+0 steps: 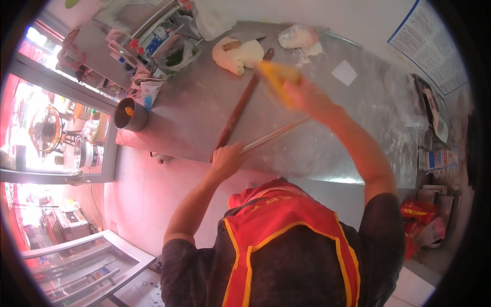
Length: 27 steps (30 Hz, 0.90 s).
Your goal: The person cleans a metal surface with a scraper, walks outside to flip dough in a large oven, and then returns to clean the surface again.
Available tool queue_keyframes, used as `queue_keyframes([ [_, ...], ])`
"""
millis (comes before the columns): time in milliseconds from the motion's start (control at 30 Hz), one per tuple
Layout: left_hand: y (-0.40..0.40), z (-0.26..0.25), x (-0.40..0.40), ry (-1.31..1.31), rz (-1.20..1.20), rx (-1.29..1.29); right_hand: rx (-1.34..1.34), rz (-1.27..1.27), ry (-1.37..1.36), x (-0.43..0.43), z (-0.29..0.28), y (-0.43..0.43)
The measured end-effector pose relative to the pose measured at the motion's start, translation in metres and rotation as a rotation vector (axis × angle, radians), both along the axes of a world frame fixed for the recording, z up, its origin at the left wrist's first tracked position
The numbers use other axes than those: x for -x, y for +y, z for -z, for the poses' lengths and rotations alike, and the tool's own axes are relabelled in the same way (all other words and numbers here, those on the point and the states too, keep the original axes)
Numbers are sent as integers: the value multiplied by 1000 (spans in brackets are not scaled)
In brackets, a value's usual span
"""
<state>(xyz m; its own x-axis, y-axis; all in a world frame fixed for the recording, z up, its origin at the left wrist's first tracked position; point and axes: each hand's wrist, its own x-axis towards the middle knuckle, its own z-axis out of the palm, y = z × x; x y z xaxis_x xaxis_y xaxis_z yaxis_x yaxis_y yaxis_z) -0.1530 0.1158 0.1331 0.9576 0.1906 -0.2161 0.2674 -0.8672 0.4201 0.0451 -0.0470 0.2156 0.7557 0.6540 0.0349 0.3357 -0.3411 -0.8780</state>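
Observation:
My left hand (229, 160) is closed around the near end of a pale rod (274, 135), apparently a rolling pin, at the steel table's front edge. Beside it a long dark reddish-brown wooden rod (241, 101) slants away across the tabletop; whether my fingers also touch it is hidden. My right hand (305, 96) grips a yellow item (279, 81), blurred by motion, perhaps a cloth or scraper, over the table's middle. Beyond the dark rod's far end lies pale dough (248, 54), with a wooden handle (231, 46) resting on it.
On the steel table (184, 115), a metal pot (131, 114) stands at the left edge. A machine with metal rollers (153, 19) sits back left. Flour in a heap or bag (299, 37) and a white square sheet (344, 72) lie toward the back. Clear plastic (408, 101) lies right.

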Motion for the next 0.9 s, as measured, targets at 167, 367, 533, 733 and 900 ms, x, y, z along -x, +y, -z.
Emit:
queue_keyframes([
  [167,4,64,32,23,-127,293,141,223,-863,-32,-35,-39],
  [367,-21,68,27,420,-454,1031,357,372,-459,-22,40,-58],
  [533,-35,73,25,363,-494,1035,257,-243,-725,74,88,-31],
  [733,-47,128,39,-572,31,755,142,-465,-817,138,84,-11],
  [900,-46,86,36,-99,-103,400,569,-305,-807,105,123,-15],
])
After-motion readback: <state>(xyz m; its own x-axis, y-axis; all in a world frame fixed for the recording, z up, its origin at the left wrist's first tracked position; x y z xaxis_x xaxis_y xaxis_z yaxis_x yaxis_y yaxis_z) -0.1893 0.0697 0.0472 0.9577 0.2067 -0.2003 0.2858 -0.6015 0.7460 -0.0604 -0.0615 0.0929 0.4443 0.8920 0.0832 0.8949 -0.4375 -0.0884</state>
